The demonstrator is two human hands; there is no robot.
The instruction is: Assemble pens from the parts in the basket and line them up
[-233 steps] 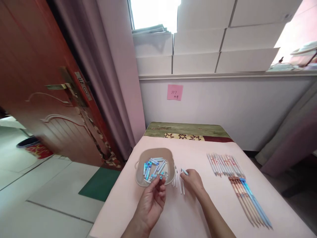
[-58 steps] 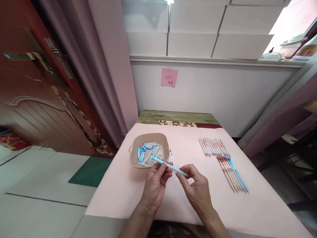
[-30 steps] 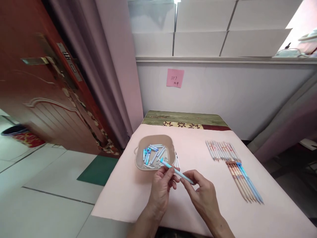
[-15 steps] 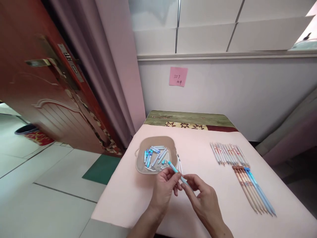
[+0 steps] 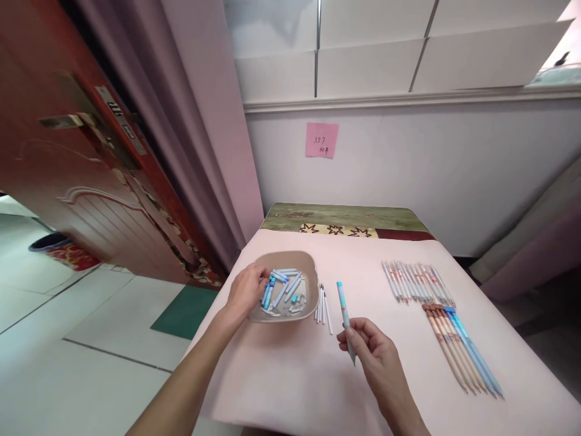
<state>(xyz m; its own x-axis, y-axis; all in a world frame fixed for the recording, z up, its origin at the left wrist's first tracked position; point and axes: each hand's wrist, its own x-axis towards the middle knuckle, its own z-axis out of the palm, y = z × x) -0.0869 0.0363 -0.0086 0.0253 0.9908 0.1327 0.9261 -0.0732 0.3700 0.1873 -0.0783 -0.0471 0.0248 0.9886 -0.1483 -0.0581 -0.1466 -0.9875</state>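
Observation:
My right hand (image 5: 370,345) pinches a light blue pen (image 5: 344,306) near its pointed lower end. The pen stands tilted above the table, its bright blue end up. Over the left side of a beige plastic bin (image 5: 297,257), my left hand (image 5: 249,289) reaches in with bent fingers. Its fingertips are at the blue pen parts (image 5: 281,293) lying in the bin, and whatever they pinch is hidden. Small white and clear pieces (image 5: 297,307) lie in the bin too. Several thin white refills (image 5: 324,309) rest on the table beside the bin.
At the right lies a row of clear-and-white pens (image 5: 417,281). Below it are several beige pens (image 5: 447,351) with brown tops and blue pens (image 5: 476,351). A pink cover lies on the table (image 5: 290,375). A pink note (image 5: 321,140) is on the wall; a red door (image 5: 91,200) stands left.
My left hand has let go of the blue pen and moved left into the bin. My right hand keeps the pen, which is now more upright. The view has shifted slightly.

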